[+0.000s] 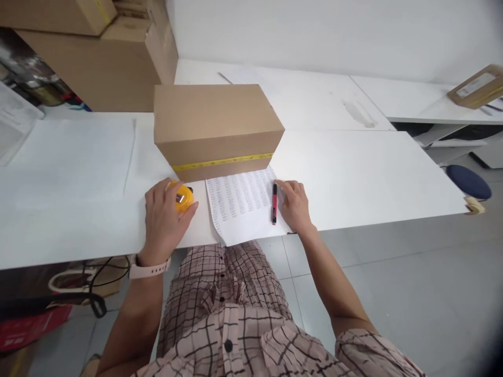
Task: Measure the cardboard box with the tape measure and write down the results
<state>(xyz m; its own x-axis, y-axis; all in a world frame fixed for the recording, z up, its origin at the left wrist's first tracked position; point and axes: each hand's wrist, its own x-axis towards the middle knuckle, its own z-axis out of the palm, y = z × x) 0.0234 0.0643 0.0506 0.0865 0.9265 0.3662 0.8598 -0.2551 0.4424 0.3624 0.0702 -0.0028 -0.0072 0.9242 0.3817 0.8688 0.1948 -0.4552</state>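
Note:
My left hand [163, 217] is closed round a yellow tape measure [184, 199] on the white table, with thumb and fingers at its sides. To the right lies a printed sheet of paper [239, 204] with columns of small text, its lower corner reaching over the table's front edge. A red and black marker pen [274, 207] rests on the sheet's right side. My right hand [294, 204] rests beside the pen, fingers loosely bent and apart, fingertips close to the pen's black upper end. Directly behind the sheet stands a cardboard box [220, 115] sealed with yellow tape.
Larger cardboard boxes [118, 63] are stacked at the back left. White sheets [70, 162] lie on the table's left part. A smaller box [477, 86] sits far right, above a blue stool [467, 181]. The table's front edge runs just before my body.

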